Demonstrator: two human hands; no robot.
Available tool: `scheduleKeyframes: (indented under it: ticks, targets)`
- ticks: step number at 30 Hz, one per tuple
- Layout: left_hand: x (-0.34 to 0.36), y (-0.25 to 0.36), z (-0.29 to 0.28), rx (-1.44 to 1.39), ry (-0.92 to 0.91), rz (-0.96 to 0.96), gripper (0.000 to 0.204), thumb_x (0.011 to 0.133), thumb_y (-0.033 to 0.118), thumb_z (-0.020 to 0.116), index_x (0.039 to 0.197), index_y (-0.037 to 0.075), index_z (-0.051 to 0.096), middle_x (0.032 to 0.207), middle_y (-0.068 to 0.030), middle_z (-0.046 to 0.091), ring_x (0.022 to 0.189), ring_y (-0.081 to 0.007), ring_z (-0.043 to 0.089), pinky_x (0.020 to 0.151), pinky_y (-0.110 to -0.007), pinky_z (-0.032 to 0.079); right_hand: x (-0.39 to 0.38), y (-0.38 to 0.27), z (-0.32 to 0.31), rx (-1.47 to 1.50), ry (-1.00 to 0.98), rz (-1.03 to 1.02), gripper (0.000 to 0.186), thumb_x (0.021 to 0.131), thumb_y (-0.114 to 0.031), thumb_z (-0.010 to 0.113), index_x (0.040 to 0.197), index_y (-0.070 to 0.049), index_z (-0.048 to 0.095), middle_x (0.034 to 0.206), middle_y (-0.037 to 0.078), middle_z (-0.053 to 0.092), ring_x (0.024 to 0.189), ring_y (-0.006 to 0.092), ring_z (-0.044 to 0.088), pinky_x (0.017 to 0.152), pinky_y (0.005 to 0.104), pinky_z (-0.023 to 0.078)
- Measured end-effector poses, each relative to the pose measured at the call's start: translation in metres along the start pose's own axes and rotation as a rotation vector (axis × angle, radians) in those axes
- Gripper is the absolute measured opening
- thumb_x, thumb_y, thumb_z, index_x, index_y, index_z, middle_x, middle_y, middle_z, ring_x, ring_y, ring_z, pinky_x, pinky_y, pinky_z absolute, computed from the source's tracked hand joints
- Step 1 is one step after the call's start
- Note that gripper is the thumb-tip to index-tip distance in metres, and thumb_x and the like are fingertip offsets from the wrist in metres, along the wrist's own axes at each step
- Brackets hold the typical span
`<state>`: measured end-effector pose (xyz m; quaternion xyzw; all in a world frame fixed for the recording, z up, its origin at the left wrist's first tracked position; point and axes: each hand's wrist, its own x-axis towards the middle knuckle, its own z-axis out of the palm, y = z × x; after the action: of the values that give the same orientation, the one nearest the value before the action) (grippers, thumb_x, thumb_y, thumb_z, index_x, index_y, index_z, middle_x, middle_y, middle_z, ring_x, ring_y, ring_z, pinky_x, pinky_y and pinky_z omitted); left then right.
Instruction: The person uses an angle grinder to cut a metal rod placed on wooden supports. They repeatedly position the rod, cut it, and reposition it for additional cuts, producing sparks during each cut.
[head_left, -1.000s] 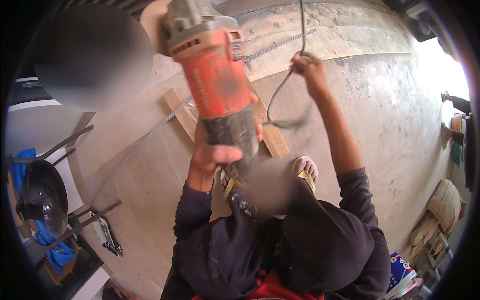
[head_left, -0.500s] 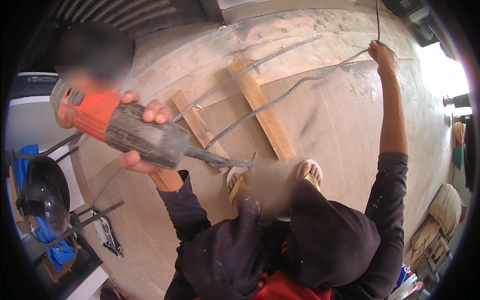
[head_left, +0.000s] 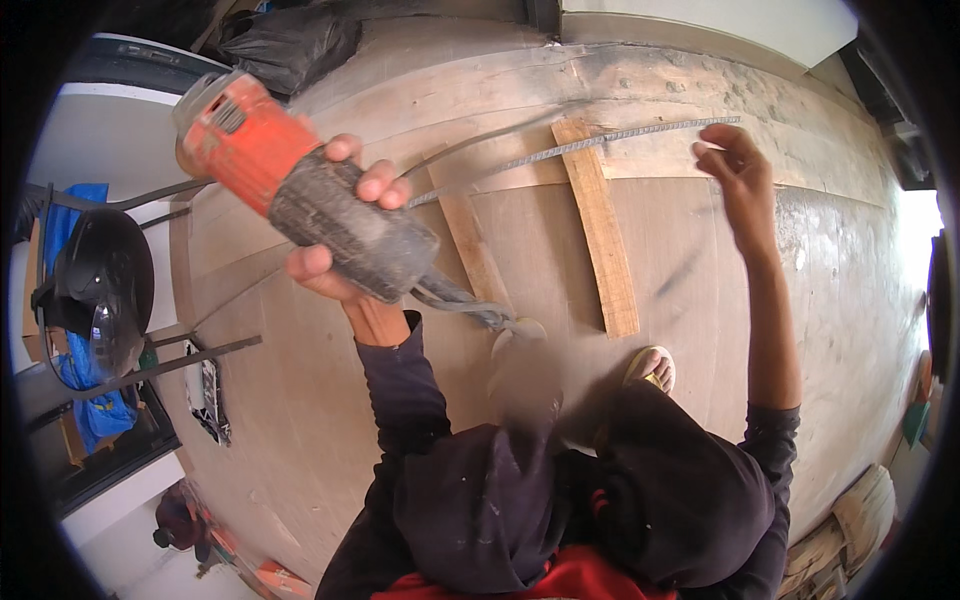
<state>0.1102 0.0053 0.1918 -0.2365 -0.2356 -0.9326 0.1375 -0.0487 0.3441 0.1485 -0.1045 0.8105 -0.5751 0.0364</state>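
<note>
In my left hand (head_left: 332, 278) is an angle grinder (head_left: 258, 150) with an orange housing and a dusty dark grip, raised over the floor at left. My fingers wrap around its body. A grey power cord (head_left: 458, 298) hangs in a loop from its rear end. My right hand (head_left: 745, 190) is reached forward with its fingers apart and nothing in them. Just left of its fingertips lies the end of a ribbed steel bar (head_left: 540, 155). That bar rests across two wooden strips, a wider one (head_left: 603, 240) and a narrower one (head_left: 474, 240).
A dark curved stretch of cord (head_left: 505, 135) lies beyond the bar. Left stand a black face-shield helmet (head_left: 105, 280), blue plastic (head_left: 100, 410) and metal bars (head_left: 190, 362). My sandalled foot (head_left: 652, 368) is near the wider strip. Beige bags (head_left: 862, 515) lie at lower right.
My right hand has let go of the cord and come down and left, toward the bar's end. The cord has dropped to the floor. The grinder stays in my left hand.
</note>
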Motion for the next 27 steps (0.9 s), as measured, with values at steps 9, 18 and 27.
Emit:
scheduleKeyframes:
  ticks: [9,18,27]
  targets:
    - [-0.011,-0.039,0.005,0.29,0.16,-0.257,0.107,0.059,0.011,0.069,0.15,0.012,0.012,0.127,-0.0118,0.038,0.102,-0.0282,0.05,0.092,-0.04,0.046,-0.091,-0.064,0.09,0.436,-0.638,-0.122,0.057,0.088,-0.025,0.069,0.133,-0.001,0.044,0.111,0.016,0.06,0.105,0.0246,0.059,0.094,0.0378,0.046]
    - [-0.004,-0.08,0.051,0.856,0.125,-0.481,0.085,0.057,0.016,0.08,0.131,-0.002,0.043,0.118,-0.0121,0.055,0.112,-0.0234,0.055,0.096,-0.036,0.045,-0.112,-0.074,0.089,0.382,-0.424,-0.251,0.11,0.065,-0.013,0.085,0.146,-0.003,0.012,0.132,0.02,0.042,0.116,0.0333,0.05,0.1,0.043,0.041]
    - [0.016,-0.11,0.098,1.44,-0.447,-0.228,0.074,0.077,0.026,0.078,0.135,-0.004,0.043,0.13,-0.0215,0.051,0.117,-0.0362,0.052,0.099,-0.041,0.041,-0.126,-0.06,0.048,0.73,-0.105,0.194,0.085,0.063,0.0,0.078,0.133,0.002,0.03,0.113,0.016,0.057,0.099,0.0241,0.062,0.086,0.0349,0.051]
